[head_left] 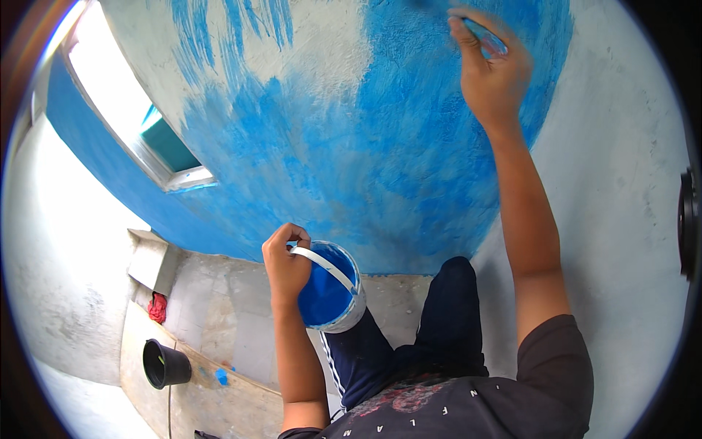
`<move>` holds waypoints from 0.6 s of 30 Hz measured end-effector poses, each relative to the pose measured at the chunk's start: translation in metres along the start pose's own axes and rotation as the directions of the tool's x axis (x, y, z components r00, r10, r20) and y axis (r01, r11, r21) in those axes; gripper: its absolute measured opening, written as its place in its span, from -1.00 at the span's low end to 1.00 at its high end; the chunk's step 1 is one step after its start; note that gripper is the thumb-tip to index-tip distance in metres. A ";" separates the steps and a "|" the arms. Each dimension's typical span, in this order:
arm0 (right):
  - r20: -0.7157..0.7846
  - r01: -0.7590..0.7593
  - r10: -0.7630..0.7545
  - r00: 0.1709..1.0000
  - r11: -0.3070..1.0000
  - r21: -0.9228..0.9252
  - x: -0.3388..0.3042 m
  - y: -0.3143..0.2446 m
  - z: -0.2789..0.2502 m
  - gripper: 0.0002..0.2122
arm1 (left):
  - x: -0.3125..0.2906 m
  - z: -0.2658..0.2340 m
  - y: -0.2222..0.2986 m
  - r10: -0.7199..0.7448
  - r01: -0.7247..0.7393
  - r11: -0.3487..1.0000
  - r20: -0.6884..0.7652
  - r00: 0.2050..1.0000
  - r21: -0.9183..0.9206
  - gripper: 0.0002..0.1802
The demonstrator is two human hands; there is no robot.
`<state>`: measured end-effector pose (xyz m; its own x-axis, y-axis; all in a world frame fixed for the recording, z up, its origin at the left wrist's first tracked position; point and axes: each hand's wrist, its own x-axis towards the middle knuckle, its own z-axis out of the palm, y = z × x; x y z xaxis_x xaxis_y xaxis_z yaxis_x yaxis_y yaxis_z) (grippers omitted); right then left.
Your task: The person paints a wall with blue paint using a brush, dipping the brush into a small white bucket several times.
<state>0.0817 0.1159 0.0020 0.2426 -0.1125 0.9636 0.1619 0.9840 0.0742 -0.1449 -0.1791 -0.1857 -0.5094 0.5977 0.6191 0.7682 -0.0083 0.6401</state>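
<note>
Blue paint fills part of a white bucket [353,314], which hangs tilted at my left side. My left hand [286,267] is closed round the bucket's white strap handle [325,265]. Raised high at the upper right, my right hand [499,80] grips a paintbrush by its blue-smeared handle [486,38]. The brush's head is a dark blur at the top edge, against the wall [307,154]. That wall is streaked with blue, and pale patches show through at its upper left.
A window [139,110] opens at the left. Below stand a pale block [152,265], a red cloth [157,308] and a black bucket [175,366] on the floor. A plain grey-white wall [614,183] runs close along my right side.
</note>
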 end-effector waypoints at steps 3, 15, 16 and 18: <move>0.132 0.058 -0.044 0.990 0.993 -0.102 -0.019 -0.007 0.002 -0.65 | -0.001 -0.003 0.004 -0.024 0.024 1.000 0.012 1.000 0.016 -0.93; 0.763 -0.488 0.289 0.578 0.872 0.039 -0.010 -0.038 0.051 -0.92 | 0.002 -0.001 0.005 0.008 -0.008 1.000 -0.005 1.000 -0.010 -0.90; 0.698 -0.503 0.326 0.637 0.862 0.057 0.012 -0.026 0.049 -0.94 | 0.002 -0.003 0.008 0.002 -0.002 1.000 -0.007 1.000 -0.022 -0.90; 0.553 -0.330 0.272 0.787 0.944 0.005 0.049 -0.022 0.042 -0.88 | 0.000 -0.006 0.008 -0.007 0.006 1.000 -0.013 1.000 -0.029 -0.90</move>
<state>0.0499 0.0946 0.0582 -0.2942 0.2556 0.9209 0.0686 0.9667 -0.2464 -0.1411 -0.1844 -0.1777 -0.5194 0.5877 0.6203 0.7534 -0.0276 0.6570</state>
